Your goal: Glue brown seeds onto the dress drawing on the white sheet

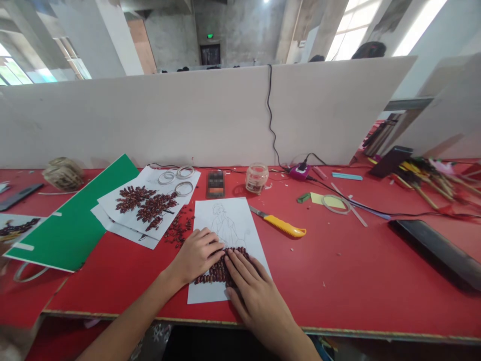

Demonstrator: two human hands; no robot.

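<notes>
A white sheet (259,240) with a line drawing of a robed figure lies in front of me. Rows of dark red-brown beans (214,273) cover its lower part. My right hand (250,281) rests flat over them, fingers stretched out, hiding some of the rows. At the left edge of the rows, my left hand (199,253) lies on the sheet with its fingers slightly bent, their tips touching the beans. Loose beans (179,228) are scattered just beyond my left hand. No held object shows in either hand.
Right of the sheet lies a yellow utility knife (283,225). Behind stand a glass jar (257,178) and a phone (215,184). To the left are bean-covered sheets (128,225), tape rolls (184,188) and a green board (75,230). A black case (432,250) sits right.
</notes>
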